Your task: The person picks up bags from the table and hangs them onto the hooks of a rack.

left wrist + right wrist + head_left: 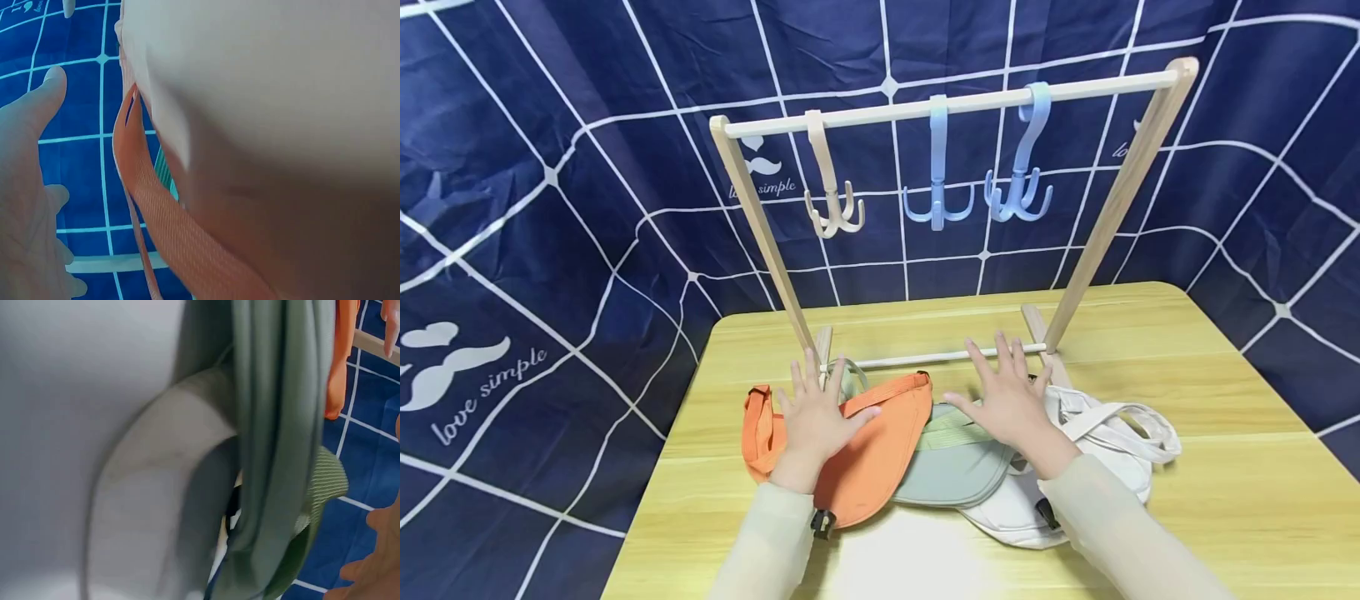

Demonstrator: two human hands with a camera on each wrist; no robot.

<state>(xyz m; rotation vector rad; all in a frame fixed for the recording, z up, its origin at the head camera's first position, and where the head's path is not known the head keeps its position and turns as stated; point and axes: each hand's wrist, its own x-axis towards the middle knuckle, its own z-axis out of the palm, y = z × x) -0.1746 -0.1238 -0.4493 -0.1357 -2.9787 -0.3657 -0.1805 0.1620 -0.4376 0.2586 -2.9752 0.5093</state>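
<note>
Taking the clock's centre as the grey-green item in the head view, a navy curtain (587,167) with white grid lines stood at nine to ten o'clock, printed with a heart, a moustache and the words "love simple". Next, at nine o'clock, the orange item (880,450) lay on the wood-grain table (1240,492): smooth fabric with a broad rounded edge, a woven orange strap bunched at its far left, and a black buckle (823,523) at its near end. The left hand (816,417) was spread over it, fingers straight, gripping nothing; whether it touched the fabric could not be told. A beige hook (833,200) hung from the wooden rack (917,110) at eleven o'clock, near a repeat of the print on which "simple" could be read. At the centre, the grey-green item (951,479) showed a curved edge and a paler green band, its left part under the orange one; a blue hook (937,167) hung at twelve. The right hand (1006,400), also flat and splayed with nothing in its grasp, was above its right side, contact unclear. Another blue hook (1018,187) hung between twelve and one. At three o'clock lay the white item (1123,454), its pale straps looped outward, partly behind the sleeve.
</note>
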